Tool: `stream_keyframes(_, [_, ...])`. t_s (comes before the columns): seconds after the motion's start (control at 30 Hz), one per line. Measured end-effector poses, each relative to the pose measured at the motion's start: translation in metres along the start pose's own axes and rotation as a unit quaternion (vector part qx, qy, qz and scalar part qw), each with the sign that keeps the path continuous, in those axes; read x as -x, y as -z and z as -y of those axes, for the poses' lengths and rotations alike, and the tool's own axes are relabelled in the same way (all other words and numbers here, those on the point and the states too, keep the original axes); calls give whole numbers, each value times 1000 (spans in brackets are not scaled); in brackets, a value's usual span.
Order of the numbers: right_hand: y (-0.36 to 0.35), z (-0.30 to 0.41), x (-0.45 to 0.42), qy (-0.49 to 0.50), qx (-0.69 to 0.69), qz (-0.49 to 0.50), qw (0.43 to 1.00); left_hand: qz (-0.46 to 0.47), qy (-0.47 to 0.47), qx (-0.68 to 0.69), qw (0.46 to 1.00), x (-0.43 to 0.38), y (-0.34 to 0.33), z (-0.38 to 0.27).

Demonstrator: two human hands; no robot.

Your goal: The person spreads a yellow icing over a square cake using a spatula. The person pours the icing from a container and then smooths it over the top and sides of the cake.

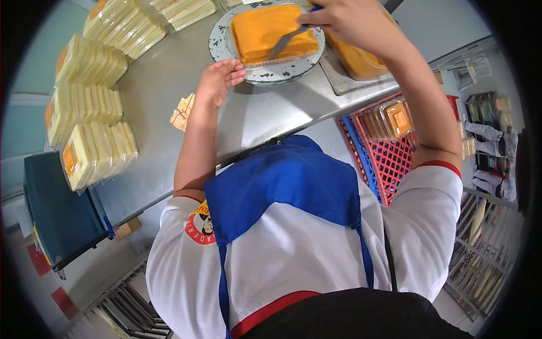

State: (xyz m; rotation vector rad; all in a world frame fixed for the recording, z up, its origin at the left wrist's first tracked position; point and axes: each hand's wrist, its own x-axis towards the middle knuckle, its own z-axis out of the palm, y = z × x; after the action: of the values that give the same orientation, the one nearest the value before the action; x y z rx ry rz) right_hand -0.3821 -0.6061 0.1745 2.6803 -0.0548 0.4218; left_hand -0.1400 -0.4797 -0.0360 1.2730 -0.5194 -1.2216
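Note:
A rectangular cake covered in orange icing sits in a clear plastic tray on a round white turntable with chipped paint. My right hand grips the blue handle of an icing spatula. Its metal blade slants down against the near side of the icing. My left hand is at the tray's near left corner, fingers bent and close together over the turntable's edge. Whether those fingers pinch the tray or only rest against it is unclear. Right of the turntable, partly behind my right forearm, is a tub of orange icing.
Stacks of pale packaged cakes line the left of the steel table. A crumpled printed wrapper lies by my left forearm. Below the table edge, red crates hold packaged orange cakes. People stand far right near racks.

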Motion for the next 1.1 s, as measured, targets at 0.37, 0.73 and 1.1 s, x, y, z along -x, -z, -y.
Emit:
stream_keyframes(0.37, [11,-3,8,-116,24,96,988,18,2,-12,1000,-5,13,-3])
stream_keyframes(0.73, [-3,2,-33,53,79,-3,995,43,18,-41,998,-11,15,-11])
stream_keyframes(1.1, [21,-15,7,-268,-22,27,963,41,29,37,998,51,-36,18])
